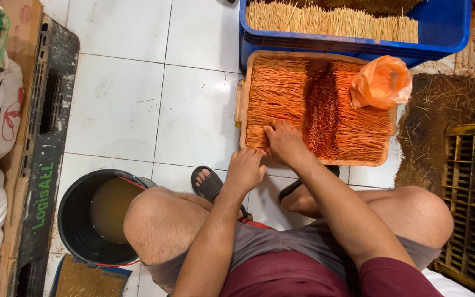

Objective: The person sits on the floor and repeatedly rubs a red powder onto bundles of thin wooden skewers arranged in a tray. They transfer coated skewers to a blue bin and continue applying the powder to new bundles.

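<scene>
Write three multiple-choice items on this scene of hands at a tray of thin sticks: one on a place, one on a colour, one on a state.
1. Where does the orange plastic bag lie?
A. on the tray's far right corner
B. in the bucket
C. on the person's knee

2. What colour is the crate beyond the wooden tray?
A. green
B. blue
C. white

3. What does the black bucket hold?
A. nothing
B. dry sticks
C. murky brown liquid

Answers: 1 A, the bag rests on the orange sticks at that corner. 2 B, its walls are blue. 3 C, brownish liquid shows inside. The right hand presses the sticks; the left hand is at the tray's near edge.
</scene>
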